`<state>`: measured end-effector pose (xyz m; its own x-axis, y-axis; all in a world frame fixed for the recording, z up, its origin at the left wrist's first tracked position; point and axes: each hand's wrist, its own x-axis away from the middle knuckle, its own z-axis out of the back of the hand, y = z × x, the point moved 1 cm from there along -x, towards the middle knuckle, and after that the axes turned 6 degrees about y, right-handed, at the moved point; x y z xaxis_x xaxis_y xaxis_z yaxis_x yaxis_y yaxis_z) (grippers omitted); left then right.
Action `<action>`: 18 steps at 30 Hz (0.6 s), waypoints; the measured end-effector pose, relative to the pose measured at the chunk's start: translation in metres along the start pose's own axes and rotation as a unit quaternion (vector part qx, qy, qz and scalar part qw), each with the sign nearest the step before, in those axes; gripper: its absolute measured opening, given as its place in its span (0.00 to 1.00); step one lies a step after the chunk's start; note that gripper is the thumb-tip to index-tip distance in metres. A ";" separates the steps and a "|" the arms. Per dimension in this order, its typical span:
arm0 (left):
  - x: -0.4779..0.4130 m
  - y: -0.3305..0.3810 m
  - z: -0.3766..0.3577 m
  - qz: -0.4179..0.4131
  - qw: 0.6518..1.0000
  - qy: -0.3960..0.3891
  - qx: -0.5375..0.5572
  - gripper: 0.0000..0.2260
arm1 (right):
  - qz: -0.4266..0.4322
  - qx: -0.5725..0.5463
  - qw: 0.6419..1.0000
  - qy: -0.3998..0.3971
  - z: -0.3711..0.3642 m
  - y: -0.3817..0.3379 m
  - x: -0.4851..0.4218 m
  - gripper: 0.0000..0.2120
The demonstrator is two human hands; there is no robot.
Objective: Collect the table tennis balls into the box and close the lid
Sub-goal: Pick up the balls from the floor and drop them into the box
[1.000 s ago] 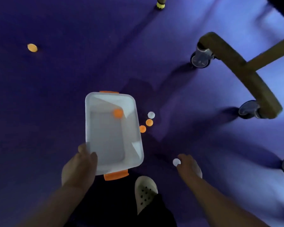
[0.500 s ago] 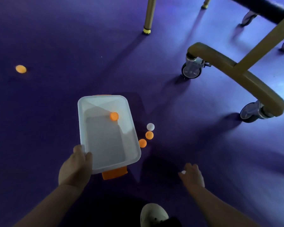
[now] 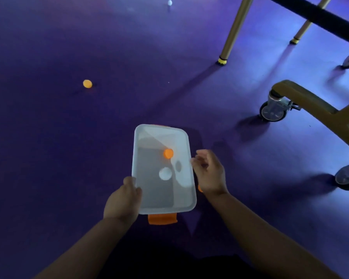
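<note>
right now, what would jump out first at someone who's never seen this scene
The white box at centre, gripped at its near left rim by the left hand, with an orange ball and a white ball inside. The right hand hovers, fingers loosely curled, beside the box's right edge. A stray orange ball lies on the purple floor to the far left, gold wheeled legs at right.
</note>
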<state>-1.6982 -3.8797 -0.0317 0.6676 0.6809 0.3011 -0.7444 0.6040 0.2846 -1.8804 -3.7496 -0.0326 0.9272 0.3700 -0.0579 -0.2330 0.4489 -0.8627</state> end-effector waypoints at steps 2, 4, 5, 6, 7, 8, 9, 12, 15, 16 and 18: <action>0.000 -0.003 -0.001 0.009 1.000 -0.012 -0.013 0.06 | -0.034 0.070 0.996 0.041 0.003 0.028 -0.007 0.08; -0.003 -0.008 -0.005 0.015 0.999 -0.011 -0.028 0.10 | -0.074 0.157 0.985 0.017 0.007 0.056 -0.006 0.08; -0.004 -0.011 -0.006 0.029 0.999 -0.015 -0.022 0.11 | -0.083 0.193 0.978 -0.013 0.008 0.068 -0.002 0.08; -0.006 -0.015 -0.009 0.037 0.999 -0.013 -0.014 0.12 | -0.083 0.222 0.970 -0.043 0.008 0.077 0.003 0.08; -0.006 -0.019 -0.010 0.066 0.998 -0.019 0.002 0.13 | -0.078 0.239 0.966 -0.069 0.007 0.083 0.007 0.08; -0.006 -0.021 -0.011 0.078 0.997 -0.022 0.003 0.13 | -0.067 0.254 0.961 -0.090 0.005 0.088 0.010 0.07; -0.004 -0.022 -0.012 0.097 0.995 -0.023 0.022 0.13 | -0.048 0.281 0.952 -0.111 0.003 0.092 0.013 0.06; -0.007 -0.024 -0.016 0.126 0.989 0.002 0.078 0.13 | 0.001 0.368 0.916 -0.160 -0.004 0.102 0.018 0.15; -0.011 -0.022 -0.018 0.133 0.988 0.017 0.082 0.13 | 0.018 0.431 0.885 -0.175 -0.008 0.106 0.017 0.23; -0.010 -0.022 -0.019 0.118 0.990 0.017 0.074 0.12 | 0.025 0.456 0.872 -0.177 -0.009 0.105 0.016 0.22; -0.009 -0.024 -0.018 0.143 0.984 0.010 0.103 0.10 | 0.040 0.479 0.856 -0.189 -0.010 0.102 0.013 0.19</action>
<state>-1.6866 -3.8925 -0.0579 0.4290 0.8204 0.3781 -0.8824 0.2912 0.3695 -1.8888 -3.7072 -0.1259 0.7786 0.5856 0.2256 -0.5919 0.8047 -0.0457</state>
